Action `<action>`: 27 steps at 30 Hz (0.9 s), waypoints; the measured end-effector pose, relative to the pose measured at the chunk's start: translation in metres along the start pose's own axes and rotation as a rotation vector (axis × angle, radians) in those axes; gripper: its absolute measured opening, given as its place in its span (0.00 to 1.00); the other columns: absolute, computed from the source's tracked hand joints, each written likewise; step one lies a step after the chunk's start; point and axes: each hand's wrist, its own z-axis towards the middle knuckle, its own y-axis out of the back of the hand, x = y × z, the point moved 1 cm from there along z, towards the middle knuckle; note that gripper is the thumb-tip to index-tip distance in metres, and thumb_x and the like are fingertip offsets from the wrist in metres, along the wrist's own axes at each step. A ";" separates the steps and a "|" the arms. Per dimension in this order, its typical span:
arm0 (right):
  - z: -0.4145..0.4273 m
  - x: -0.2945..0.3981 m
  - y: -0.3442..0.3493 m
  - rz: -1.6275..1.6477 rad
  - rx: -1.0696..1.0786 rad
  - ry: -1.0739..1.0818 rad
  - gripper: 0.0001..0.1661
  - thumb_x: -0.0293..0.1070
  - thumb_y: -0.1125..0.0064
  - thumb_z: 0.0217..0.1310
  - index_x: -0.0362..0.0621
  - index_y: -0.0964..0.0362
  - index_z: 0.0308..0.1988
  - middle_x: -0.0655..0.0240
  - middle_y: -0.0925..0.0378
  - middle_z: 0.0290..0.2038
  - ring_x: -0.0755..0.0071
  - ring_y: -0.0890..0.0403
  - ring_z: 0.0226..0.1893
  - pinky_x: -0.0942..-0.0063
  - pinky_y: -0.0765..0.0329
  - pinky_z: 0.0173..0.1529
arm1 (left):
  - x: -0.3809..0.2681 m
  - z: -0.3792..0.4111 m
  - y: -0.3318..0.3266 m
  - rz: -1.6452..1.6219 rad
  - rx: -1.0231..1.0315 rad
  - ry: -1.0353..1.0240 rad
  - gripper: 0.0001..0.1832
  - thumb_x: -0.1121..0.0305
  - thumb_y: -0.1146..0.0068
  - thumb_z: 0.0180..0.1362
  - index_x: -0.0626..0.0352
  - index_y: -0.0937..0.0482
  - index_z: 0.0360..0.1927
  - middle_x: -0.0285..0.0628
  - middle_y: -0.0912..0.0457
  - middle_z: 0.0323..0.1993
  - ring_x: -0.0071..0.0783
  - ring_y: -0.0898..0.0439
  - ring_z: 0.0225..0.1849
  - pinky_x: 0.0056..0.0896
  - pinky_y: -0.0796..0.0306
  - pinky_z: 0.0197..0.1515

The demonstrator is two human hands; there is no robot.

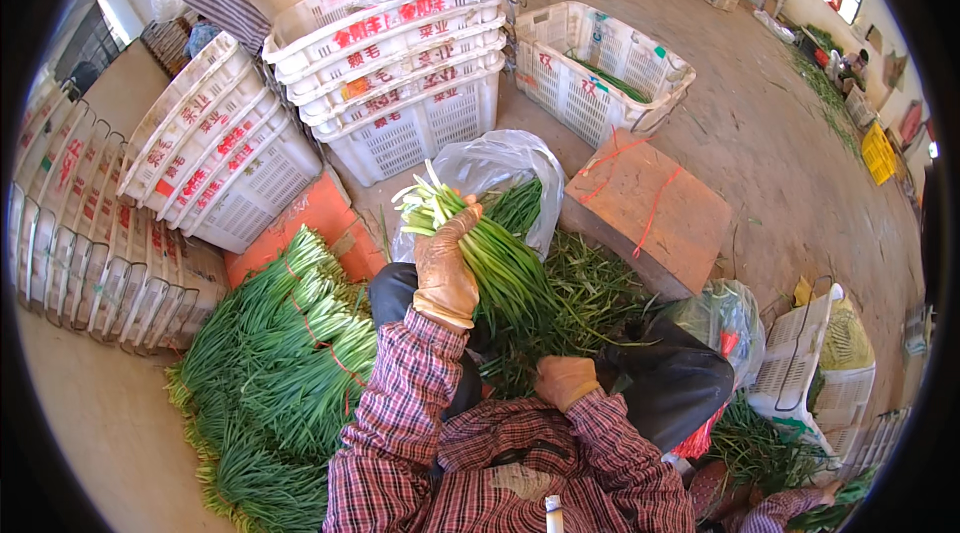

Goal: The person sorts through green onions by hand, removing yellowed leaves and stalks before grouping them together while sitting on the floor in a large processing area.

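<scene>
Ahead of my lap, my left hand, in a tan stained glove, grips a bunch of green chives. The pale stem ends point up and away to the left, and the leaves hang down to the right. My right hand, also gloved, is curled close to my body by my right thigh; its fingertips are hidden, so I cannot tell if they hold anything. Loose leaf trimmings lie between my knees. Beyond the bunch, a clear plastic bag contains more greens. Red-tied chive bundles are heaped to my left.
Stacked white plastic crates stand ahead, with more crates at left. An open crate holds a few greens. A reddish block with red ties sits front right. Red ties hang beside my right knee. Another person's sleeve shows lower right.
</scene>
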 end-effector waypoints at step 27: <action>0.063 0.050 0.024 2.050 -0.377 -0.195 0.12 0.40 0.38 0.67 0.41 0.22 0.41 0.70 0.23 0.25 0.78 0.27 0.20 0.76 0.33 0.23 | 0.009 -0.001 0.005 -0.145 0.000 0.022 0.24 0.79 0.39 0.60 0.56 0.30 0.59 0.36 0.21 0.48 0.30 0.23 0.51 0.39 0.28 0.58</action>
